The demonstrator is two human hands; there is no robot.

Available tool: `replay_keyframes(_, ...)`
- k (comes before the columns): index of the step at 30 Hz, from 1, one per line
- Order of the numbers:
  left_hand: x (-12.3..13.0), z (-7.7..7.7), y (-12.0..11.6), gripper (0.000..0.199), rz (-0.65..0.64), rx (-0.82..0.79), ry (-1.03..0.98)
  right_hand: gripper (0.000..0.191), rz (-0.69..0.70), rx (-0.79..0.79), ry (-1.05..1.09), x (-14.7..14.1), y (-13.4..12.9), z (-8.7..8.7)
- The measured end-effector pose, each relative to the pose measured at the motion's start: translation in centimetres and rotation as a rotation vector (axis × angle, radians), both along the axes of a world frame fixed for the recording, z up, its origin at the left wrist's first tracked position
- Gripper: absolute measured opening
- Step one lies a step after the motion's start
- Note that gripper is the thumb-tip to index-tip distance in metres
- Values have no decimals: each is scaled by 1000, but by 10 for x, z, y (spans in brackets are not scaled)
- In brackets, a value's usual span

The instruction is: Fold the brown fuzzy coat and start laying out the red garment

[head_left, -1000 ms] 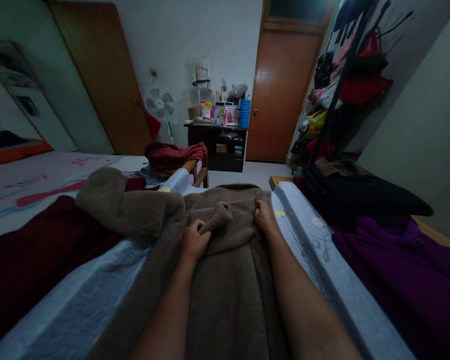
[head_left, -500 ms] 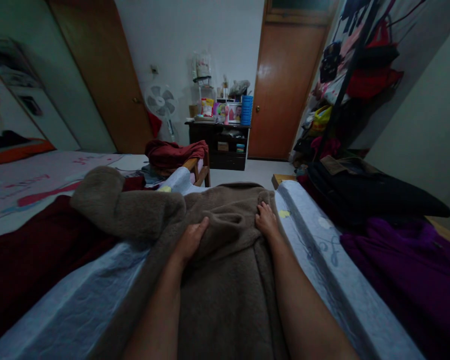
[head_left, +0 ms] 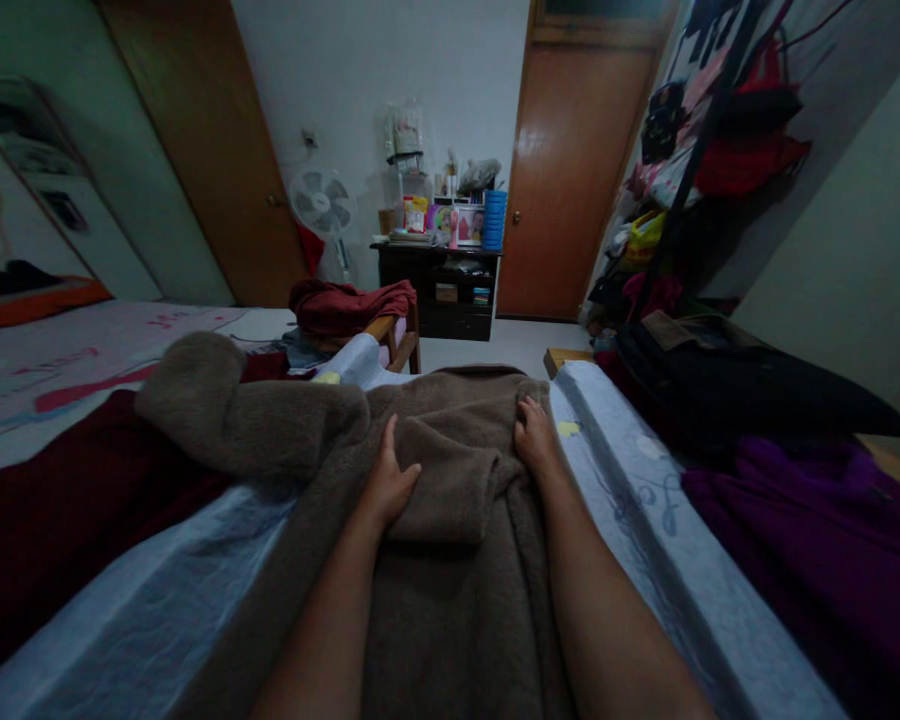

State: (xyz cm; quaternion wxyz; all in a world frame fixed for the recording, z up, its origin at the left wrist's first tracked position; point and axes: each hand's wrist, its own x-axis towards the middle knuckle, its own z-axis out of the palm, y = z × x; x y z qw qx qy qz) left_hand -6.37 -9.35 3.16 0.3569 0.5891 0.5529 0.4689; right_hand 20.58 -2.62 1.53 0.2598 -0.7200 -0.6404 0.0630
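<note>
A brown fleecy coat (head_left: 450, 620) lies spread on the bed, one sleeve (head_left: 270, 425) stretching out to the left. The other sleeve (head_left: 446, 485) is folded inward over the coat's body, its cuff end toward me. My left hand (head_left: 390, 485) rests on the left side of that folded sleeve, fingers extended and thumb apart. At the coat's right shoulder edge is my right hand (head_left: 536, 435), its fingers bent into the fabric; the fingertips are partly hidden.
Dark red clothing (head_left: 82, 490) lies left of the coat. Purple clothing (head_left: 810, 530) and a dark folded pile (head_left: 750, 385) lie at the right. A rust-red cloth (head_left: 352, 305) hangs over a wooden frame beyond the bed. A fan (head_left: 322, 200) and a dark cabinet (head_left: 435, 290) stand by the wall.
My left hand has shifted slightly and its fingers now reach forward. The folded sleeve's end has come down toward me and lies flatter. My right hand's fingers are more bent.
</note>
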Motion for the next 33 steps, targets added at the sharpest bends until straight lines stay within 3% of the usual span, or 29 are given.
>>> replay_keyframes(5, 9, 18, -5, 77, -39, -37, -228, 54, -38, -103, -31, -3, -4, -2)
replay_keyframes(9, 10, 24, -9, 79, 17, -47, -240, 51, -68, -187, -67, -6, 1, 6)
replay_keyframes(14, 8, 25, -9, 90, 4, -40, -199, 43, -121, -174, -76, -7, 12, 19)
replay_keyframes(19, 6, 25, -8, 88, -93, -73, -246, 44, -158, -107, -112, -12, 8, 12)
replay_keyframes(23, 7, 26, -11, 82, -108, -112, -330, 45, -136, -100, -129, -12, 10, 6)
replay_keyframes(29, 9, 33, -16, 75, -122, -152, -366, 54, 4, -158, -147, -9, 19, 6)
replay_keyframes(33, 8, 35, -20, 67, -72, -124, -268, 53, 5, -189, -113, -9, 23, 6)
